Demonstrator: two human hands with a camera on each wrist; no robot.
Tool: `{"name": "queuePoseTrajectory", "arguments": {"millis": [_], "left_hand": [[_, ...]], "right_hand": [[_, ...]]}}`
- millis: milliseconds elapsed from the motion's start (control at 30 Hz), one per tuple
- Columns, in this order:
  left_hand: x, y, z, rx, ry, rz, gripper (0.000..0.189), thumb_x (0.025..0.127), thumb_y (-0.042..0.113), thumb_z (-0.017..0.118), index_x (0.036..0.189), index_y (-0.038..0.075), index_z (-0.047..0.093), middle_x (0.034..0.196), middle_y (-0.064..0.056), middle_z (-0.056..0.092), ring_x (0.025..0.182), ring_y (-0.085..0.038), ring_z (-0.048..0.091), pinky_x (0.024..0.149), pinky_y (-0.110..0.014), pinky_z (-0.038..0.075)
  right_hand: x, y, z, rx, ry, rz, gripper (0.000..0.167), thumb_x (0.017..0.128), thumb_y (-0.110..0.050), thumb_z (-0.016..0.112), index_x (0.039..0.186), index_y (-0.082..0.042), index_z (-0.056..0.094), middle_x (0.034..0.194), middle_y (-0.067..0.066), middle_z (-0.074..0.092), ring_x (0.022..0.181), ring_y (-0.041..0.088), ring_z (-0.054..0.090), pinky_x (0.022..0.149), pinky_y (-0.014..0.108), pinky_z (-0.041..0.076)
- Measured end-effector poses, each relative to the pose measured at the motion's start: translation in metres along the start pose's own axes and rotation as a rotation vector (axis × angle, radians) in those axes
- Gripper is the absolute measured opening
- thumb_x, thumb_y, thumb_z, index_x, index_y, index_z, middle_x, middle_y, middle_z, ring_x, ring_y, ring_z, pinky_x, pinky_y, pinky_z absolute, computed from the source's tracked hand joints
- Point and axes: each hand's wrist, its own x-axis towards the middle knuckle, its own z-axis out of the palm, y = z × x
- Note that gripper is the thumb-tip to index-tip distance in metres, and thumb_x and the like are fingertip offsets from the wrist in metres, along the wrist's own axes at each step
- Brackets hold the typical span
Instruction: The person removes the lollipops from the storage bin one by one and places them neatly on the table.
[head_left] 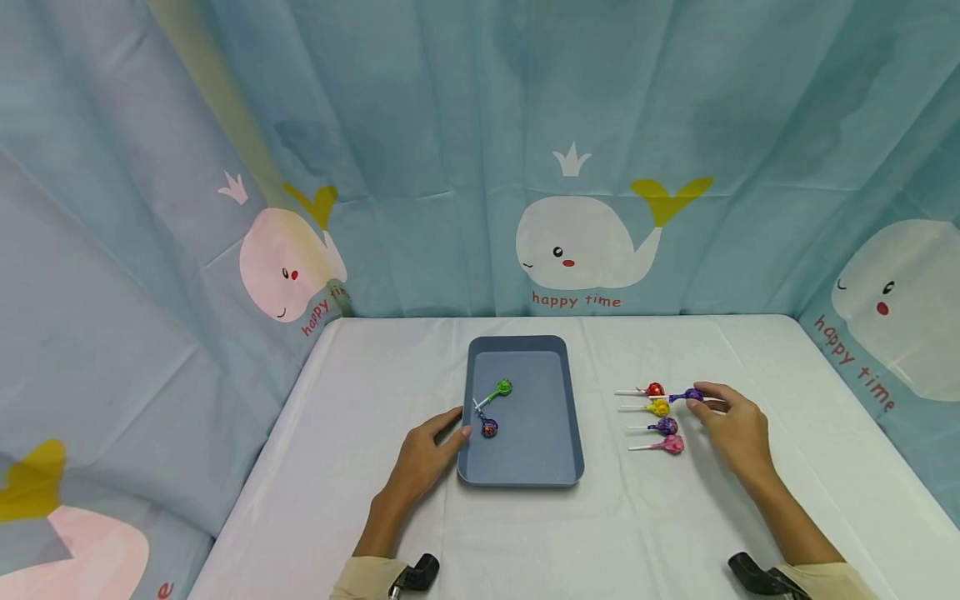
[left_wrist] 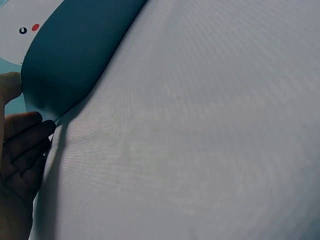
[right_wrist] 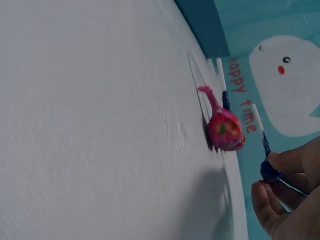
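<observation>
Head view, nearest first: my left hand point(head_left: 423, 458) has thumb and fingers clamped on the left edge of a grey-blue rectangular tray point(head_left: 528, 417), which bears a dark purple wrapped lollipop point(head_left: 489, 428) near that edge and, farther off, a green wrapped lollipop point(head_left: 504, 387). Between tray and right edge of the white-clothed table point(head_left: 540, 542), wrapped balls on white sticks run away from me: pink lollipop point(head_left: 673, 444), violet lollipop point(head_left: 667, 426), yellow lollipop point(head_left: 659, 407), red lollipop point(head_left: 656, 389). By the far end, my right hand point(head_left: 735, 421) pinches a blue-purple wrapped lollipop point(right_wrist: 267, 169), seemingly raised. I judge this step a pick-up; the next move calls for keeping its stick clear of yellow and red, tray steady.
</observation>
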Motion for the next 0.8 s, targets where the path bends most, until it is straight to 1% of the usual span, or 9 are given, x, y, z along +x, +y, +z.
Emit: {"name": "queuePoseTrajectory", "arguments": {"millis": [200, 433, 500, 533, 567, 633, 700, 733, 800], "left_hand": [[0.0, 0.0, 0.0, -0.02, -0.004, -0.011, 0.06, 0.1, 0.053, 0.07, 0.15, 0.021, 0.063, 0.154, -0.003, 0.061, 0.149, -0.031, 0.05, 0.126, -0.053, 0.038], [-0.001, 0.0, 0.0, -0.02, 0.003, -0.002, 0.06, 0.1, 0.054, 0.07, 0.15, 0.022, 0.063, 0.153, -0.003, 0.061, 0.149, -0.032, 0.05, 0.126, -0.055, 0.038], [-0.001, 0.0, -0.001, -0.023, 0.002, -0.001, 0.06, 0.1, 0.054, 0.07, 0.15, 0.022, 0.063, 0.153, -0.004, 0.061, 0.149, -0.033, 0.05, 0.126, -0.055, 0.038], [-0.001, 0.0, -0.001, -0.027, 0.002, -0.003, 0.06, 0.1, 0.054, 0.07, 0.15, 0.022, 0.063, 0.153, -0.004, 0.061, 0.149, -0.032, 0.05, 0.126, -0.055, 0.038], [-0.001, 0.001, -0.001, -0.029, 0.001, -0.004, 0.06, 0.1, 0.054, 0.07, 0.15, 0.022, 0.063, 0.153, -0.003, 0.061, 0.149, -0.032, 0.05, 0.126, -0.054, 0.038], [-0.001, 0.001, -0.001, -0.032, -0.001, -0.004, 0.06, 0.1, 0.054, 0.07, 0.15, 0.022, 0.063, 0.153, -0.003, 0.061, 0.149, -0.032, 0.05, 0.126, -0.054, 0.038], [-0.001, 0.001, -0.001, -0.034, 0.0, -0.005, 0.06, 0.1, 0.053, 0.071, 0.15, 0.022, 0.063, 0.153, -0.003, 0.061, 0.149, -0.032, 0.05, 0.126, -0.054, 0.038], [-0.001, 0.001, -0.001, -0.034, -0.001, -0.006, 0.06, 0.1, 0.053, 0.071, 0.15, 0.021, 0.063, 0.153, -0.003, 0.061, 0.149, -0.032, 0.05, 0.126, -0.054, 0.038], [-0.001, 0.002, -0.001, -0.032, -0.002, -0.007, 0.06, 0.1, 0.053, 0.071, 0.15, 0.021, 0.063, 0.153, -0.003, 0.061, 0.149, -0.032, 0.05, 0.126, -0.054, 0.038]], "right_hand": [[0.007, 0.011, -0.002, -0.025, 0.009, 0.006, 0.037, 0.106, -0.015, 0.068, 0.137, 0.003, 0.067, 0.127, 0.031, 0.07, 0.109, 0.046, 0.071, 0.062, 0.009, 0.047], [0.013, 0.021, -0.005, -0.04, -0.003, 0.022, 0.038, 0.106, -0.014, 0.066, 0.138, 0.007, 0.065, 0.129, 0.034, 0.068, 0.109, 0.048, 0.07, 0.061, 0.005, 0.047], [0.015, 0.024, -0.006, -0.056, -0.005, 0.026, 0.038, 0.106, -0.013, 0.066, 0.138, 0.007, 0.065, 0.129, 0.034, 0.068, 0.111, 0.049, 0.07, 0.063, 0.007, 0.048], [0.015, 0.025, -0.006, -0.065, -0.004, 0.026, 0.038, 0.106, -0.013, 0.066, 0.137, 0.007, 0.065, 0.129, 0.034, 0.068, 0.112, 0.049, 0.07, 0.065, 0.01, 0.05], [0.016, 0.026, -0.006, -0.073, -0.002, 0.026, 0.037, 0.105, -0.013, 0.067, 0.137, 0.008, 0.065, 0.128, 0.034, 0.068, 0.112, 0.05, 0.069, 0.069, 0.016, 0.054], [0.019, 0.028, -0.006, -0.085, 0.003, 0.027, 0.037, 0.105, -0.011, 0.067, 0.136, 0.008, 0.065, 0.127, 0.035, 0.069, 0.113, 0.051, 0.068, 0.078, 0.033, 0.06], [0.02, 0.031, -0.006, -0.093, 0.005, 0.031, 0.037, 0.104, -0.011, 0.067, 0.136, 0.009, 0.064, 0.126, 0.035, 0.069, 0.114, 0.053, 0.067, 0.086, 0.051, 0.059], [0.021, 0.031, -0.006, -0.093, 0.005, 0.031, 0.037, 0.104, -0.011, 0.067, 0.135, 0.01, 0.064, 0.126, 0.036, 0.069, 0.114, 0.054, 0.066, 0.088, 0.058, 0.057], [0.023, 0.032, -0.006, -0.094, 0.001, 0.037, 0.038, 0.104, -0.011, 0.067, 0.136, 0.01, 0.064, 0.126, 0.036, 0.068, 0.114, 0.054, 0.066, 0.091, 0.064, 0.054]]}}
